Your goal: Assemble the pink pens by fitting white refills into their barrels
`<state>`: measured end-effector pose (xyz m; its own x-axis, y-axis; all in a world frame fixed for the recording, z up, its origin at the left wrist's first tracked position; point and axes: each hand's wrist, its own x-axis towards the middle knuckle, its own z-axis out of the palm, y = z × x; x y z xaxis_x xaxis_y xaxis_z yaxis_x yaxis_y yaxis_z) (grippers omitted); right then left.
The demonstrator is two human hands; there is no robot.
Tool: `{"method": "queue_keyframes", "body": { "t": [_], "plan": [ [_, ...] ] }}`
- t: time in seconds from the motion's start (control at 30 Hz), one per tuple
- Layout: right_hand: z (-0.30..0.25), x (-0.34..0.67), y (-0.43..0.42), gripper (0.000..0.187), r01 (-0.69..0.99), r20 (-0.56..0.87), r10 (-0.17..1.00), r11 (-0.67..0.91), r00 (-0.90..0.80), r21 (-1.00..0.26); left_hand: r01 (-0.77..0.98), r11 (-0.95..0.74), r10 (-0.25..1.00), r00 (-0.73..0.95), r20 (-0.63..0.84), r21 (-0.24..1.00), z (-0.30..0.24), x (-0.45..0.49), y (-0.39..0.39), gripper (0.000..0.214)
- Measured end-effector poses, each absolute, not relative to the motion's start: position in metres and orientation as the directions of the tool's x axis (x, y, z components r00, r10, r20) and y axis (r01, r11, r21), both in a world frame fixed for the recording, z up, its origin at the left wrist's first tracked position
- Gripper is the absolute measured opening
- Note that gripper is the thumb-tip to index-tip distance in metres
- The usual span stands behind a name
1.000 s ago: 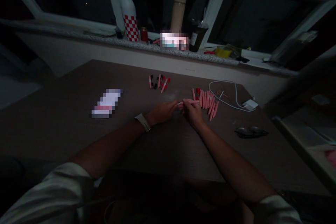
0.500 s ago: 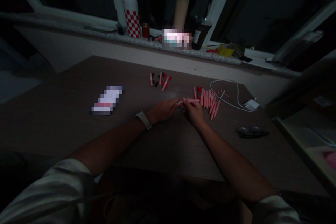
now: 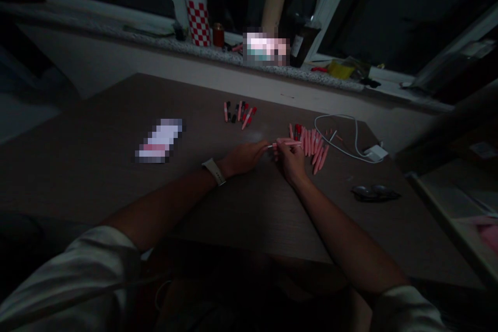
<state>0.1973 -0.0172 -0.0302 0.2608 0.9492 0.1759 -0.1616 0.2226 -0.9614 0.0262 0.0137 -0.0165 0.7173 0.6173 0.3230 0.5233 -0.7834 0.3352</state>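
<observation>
In the dim light, my right hand (image 3: pixel 292 163) grips a pink marker barrel (image 3: pixel 288 142) that lies nearly level, pointing left and right. From its left end sticks a thin white piece (image 3: pixel 270 146). My left hand (image 3: pixel 246 157), with a pale watch on the wrist, pinches that white piece between closed fingers. Just right of my right hand lies a row of several pink marker barrels (image 3: pixel 311 142), with red caps (image 3: pixel 298 132) at its left. Farther back, several pink pieces and black and red caps (image 3: pixel 239 112) form a smaller group.
A blurred-out phone-like object (image 3: pixel 159 140) lies at left. A white cable and charger (image 3: pixel 375 153) and dark glasses (image 3: pixel 375 193) rest at right. On the windowsill stand a checkered bottle (image 3: pixel 199 21), a beige tumbler (image 3: pixel 275 0), a small jar (image 3: pixel 218 35) and a dark container (image 3: pixel 305 44).
My hands have drawn slightly apart, and more of the white piece shows between them. My right hand and the barrel have shifted a little right. The view has tilted slightly down.
</observation>
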Motion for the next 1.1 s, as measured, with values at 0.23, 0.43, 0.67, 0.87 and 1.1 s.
{"method": "queue_keyframes", "body": {
  "t": [0.23,0.43,0.67,0.87,1.1],
  "plan": [
    [-0.0282,0.1962,-0.0184,0.032,-0.086,0.235,0.912,0.278,0.335,-0.957,0.496,-0.796,0.599,0.727,0.334,0.348,-0.0173,0.0266,0.0153,0.034],
    [-0.0282,0.1985,-0.0168,0.063,-0.077,0.266,0.868,0.326,0.418,-0.942,0.476,-0.798,0.593,0.731,0.338,0.369,-0.0144,0.0260,0.0132,0.033],
    [-0.0281,0.2011,-0.0173,0.064,-0.016,0.321,0.833,0.367,0.451,-0.930,0.480,-0.806,0.585,0.735,0.342,0.346,-0.0159,0.0254,0.0133,0.033],
    [-0.0245,0.2001,-0.0188,0.062,-0.024,0.327,0.825,0.380,0.461,-0.925,0.494,-0.802,0.593,0.728,0.344,0.337,-0.0174,0.0249,0.0138,0.034],
    [-0.0214,0.1979,-0.0209,0.065,-0.028,0.314,0.841,0.362,0.441,-0.932,0.514,-0.786,0.614,0.716,0.333,0.345,-0.0177,0.0259,0.0142,0.036]
  ]
}}
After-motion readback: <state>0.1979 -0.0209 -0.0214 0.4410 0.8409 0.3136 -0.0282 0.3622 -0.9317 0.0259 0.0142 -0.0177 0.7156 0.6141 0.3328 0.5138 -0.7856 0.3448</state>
